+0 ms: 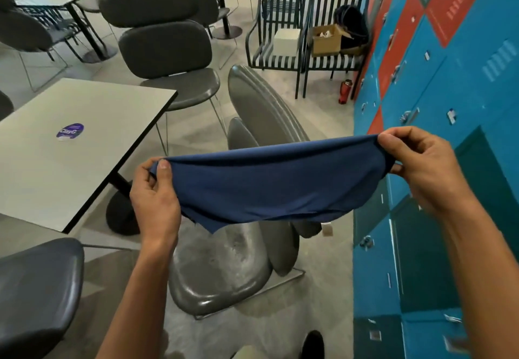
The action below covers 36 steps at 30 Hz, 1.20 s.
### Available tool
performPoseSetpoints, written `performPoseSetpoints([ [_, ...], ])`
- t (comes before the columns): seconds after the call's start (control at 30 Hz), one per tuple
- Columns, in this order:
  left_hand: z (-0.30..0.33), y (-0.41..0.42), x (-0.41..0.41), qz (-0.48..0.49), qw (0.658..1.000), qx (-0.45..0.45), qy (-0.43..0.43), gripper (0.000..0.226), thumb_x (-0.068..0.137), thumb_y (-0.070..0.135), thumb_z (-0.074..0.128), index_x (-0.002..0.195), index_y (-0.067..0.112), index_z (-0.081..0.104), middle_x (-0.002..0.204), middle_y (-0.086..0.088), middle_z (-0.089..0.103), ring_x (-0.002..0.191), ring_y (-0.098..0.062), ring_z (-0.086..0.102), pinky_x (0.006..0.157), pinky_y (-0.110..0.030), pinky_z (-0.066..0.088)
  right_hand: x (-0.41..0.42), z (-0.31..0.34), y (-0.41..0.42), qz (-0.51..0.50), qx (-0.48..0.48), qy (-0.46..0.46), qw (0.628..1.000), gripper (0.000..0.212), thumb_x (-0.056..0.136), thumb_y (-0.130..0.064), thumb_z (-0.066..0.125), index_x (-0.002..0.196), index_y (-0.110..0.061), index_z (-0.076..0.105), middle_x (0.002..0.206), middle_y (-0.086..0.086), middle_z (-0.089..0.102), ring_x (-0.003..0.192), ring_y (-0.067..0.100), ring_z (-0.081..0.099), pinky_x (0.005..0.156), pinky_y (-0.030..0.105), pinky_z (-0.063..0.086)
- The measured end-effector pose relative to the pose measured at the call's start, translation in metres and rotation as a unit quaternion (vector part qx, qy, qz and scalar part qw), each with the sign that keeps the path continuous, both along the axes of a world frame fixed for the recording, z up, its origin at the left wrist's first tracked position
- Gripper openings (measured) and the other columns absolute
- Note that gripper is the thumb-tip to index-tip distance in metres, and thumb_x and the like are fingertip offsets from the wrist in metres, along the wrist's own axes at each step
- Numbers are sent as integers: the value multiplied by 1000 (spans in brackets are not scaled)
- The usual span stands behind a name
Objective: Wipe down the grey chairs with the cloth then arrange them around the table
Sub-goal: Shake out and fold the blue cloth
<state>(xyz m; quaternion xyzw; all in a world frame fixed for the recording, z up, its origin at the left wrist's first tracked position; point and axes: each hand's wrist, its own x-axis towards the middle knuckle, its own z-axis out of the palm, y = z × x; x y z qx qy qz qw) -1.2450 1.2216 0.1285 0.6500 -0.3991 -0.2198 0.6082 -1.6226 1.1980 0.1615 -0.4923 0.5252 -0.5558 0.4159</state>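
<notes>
A dark blue cloth (269,181) hangs stretched between my two hands. My left hand (154,193) pinches its left corner and my right hand (421,167) pinches its right corner. Directly below the cloth stands a grey chair (219,271) with a dusty, smeared seat and a two-part backrest (261,106); the cloth hides its middle. Another grey chair (179,61) stands beyond it at the far corner of the white table (84,145). A third grey chair seat (36,288) shows at the bottom left.
Blue and red lockers (438,134) line the right side. A dark metal bench (306,41) at the back holds a white box and a cardboard box. A red bottle (345,91) stands on the floor. More chairs and tables fill the back left.
</notes>
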Motion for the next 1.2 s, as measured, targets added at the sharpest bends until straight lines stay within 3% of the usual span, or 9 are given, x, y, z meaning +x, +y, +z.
performPoseSetpoints([
  [0.1,7,-20,-20,2,1000,-1,0,14,108,34,49,113,23,57,94,13,59,76,13,56,71,-14,48,-17,4,-25,-1,2,-23,1000,9,94,-21,66,87,-24,70,79,-10,70,77,7,64,69,24,58],
  [0.3,9,-76,-34,2,1000,-18,-3,16,110,31,46,112,19,56,89,14,56,73,13,55,68,-15,46,-34,9,-81,19,19,-40,999,16,76,-39,74,85,-27,76,86,-7,72,82,10,66,71,24,57],
  [0.4,8,-108,-34,8,999,-32,-2,16,110,30,45,112,17,55,87,13,54,71,12,53,65,-17,45,-34,12,-112,47,18,-60,997,23,69,-38,77,88,-25,78,89,-5,73,83,10,66,73,22,56],
  [0.57,13,-161,-37,30,999,-30,9,14,110,32,45,110,22,55,88,13,55,73,9,53,77,-39,47,-32,28,-166,73,1,-114,991,20,63,-28,79,83,-25,79,78,-9,71,73,4,64,69,16,52],
  [0.73,22,-211,-41,69,996,-46,-21,13,110,30,44,102,26,54,84,15,51,72,13,50,75,-29,42,-36,39,-225,112,3,-133,985,25,59,-23,80,84,-25,79,77,-6,70,72,7,65,68,18,53],
  [0.87,14,-246,-50,123,990,-51,-43,15,110,30,42,106,23,55,90,17,54,81,13,52,82,-24,44,-45,31,-279,171,22,-86,981,38,55,-22,80,92,-29,81,79,-9,68,74,3,63,74,12,51],
  [0.97,4,-266,-63,171,983,-42,-55,20,111,27,41,105,17,57,88,17,56,81,13,52,79,-15,42,-56,17,-323,253,42,11,967,43,57,-21,80,98,-35,81,78,-12,65,73,2,60,75,9,49],
  [1.1,-4,-288,-89,226,972,-11,-65,22,110,27,40,100,17,56,84,15,55,75,11,50,75,-15,41,-77,-23,-380,342,90,165,921,58,76,8,76,103,-43,79,78,0,64,72,6,61,72,12,51],
  [1.2,-4,-304,-109,254,964,23,-76,21,110,26,40,101,17,56,84,15,56,74,12,51,74,-15,42,-85,-55,-409,411,146,242,866,52,86,6,73,102,-42,78,89,1,76,85,11,70,83,24,55],
])
